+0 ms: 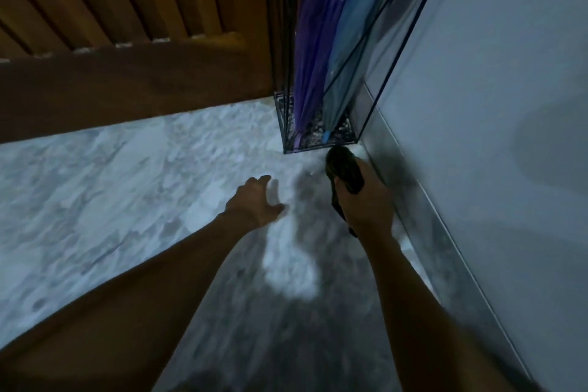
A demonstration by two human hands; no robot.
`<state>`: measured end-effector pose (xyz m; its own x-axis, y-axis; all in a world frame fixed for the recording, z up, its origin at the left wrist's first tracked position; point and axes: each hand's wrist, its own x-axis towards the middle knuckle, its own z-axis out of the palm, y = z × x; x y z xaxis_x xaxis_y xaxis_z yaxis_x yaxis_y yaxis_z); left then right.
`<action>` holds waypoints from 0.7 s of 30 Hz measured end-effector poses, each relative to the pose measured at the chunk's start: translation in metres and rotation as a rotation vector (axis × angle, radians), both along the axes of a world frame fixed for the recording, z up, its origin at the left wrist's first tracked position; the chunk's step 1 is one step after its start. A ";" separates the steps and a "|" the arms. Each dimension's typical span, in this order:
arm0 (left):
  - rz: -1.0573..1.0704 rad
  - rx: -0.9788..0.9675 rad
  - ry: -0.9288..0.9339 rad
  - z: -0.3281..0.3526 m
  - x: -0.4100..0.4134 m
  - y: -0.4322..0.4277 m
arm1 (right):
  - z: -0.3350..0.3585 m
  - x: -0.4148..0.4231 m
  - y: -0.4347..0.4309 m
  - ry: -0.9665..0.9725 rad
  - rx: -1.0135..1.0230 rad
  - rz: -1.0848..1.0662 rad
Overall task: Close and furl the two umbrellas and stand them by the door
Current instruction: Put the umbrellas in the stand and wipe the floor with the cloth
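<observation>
right hand point(366, 204) grips dark folded umbrella point(345, 173), axis pointing toward wire stand point(318, 137) just ahead | left hand point(254, 200) open, empty | right nearer

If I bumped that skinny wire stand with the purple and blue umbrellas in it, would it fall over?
Probably quite easily. The wire stand looks tall with a small base, so it likely tips. The purple umbrella and blue umbrella lean toward the wall, so it may tip that way. Its thin frame looks light.

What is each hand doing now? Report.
Left hand: open, fingers spread, empty.
Right hand: closed on a dark folded umbrella.
</observation>
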<state>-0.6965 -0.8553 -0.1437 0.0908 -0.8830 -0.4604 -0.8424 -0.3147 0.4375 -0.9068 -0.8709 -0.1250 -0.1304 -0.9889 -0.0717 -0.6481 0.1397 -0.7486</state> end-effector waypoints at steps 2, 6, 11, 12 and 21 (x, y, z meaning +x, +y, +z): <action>0.030 0.009 -0.085 -0.030 0.009 -0.006 | -0.020 -0.004 -0.013 0.038 -0.057 -0.022; 0.020 0.072 -0.151 -0.060 0.022 -0.014 | -0.042 -0.012 -0.046 0.241 -0.081 0.065; -0.017 0.084 -0.151 -0.074 0.034 -0.016 | -0.040 -0.024 -0.077 0.372 -0.152 0.146; -0.022 0.078 -0.155 -0.077 0.035 -0.017 | -0.045 -0.027 -0.084 0.368 -0.153 0.137; -0.018 0.132 -0.151 -0.078 0.032 -0.024 | -0.130 -0.040 -0.108 0.361 -0.047 0.193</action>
<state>-0.6647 -0.8790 -0.2219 0.1519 -0.8181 -0.5547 -0.9013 -0.3450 0.2620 -0.9473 -0.9786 -0.2552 0.0493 -0.9987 -0.0092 -0.8812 -0.0392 -0.4711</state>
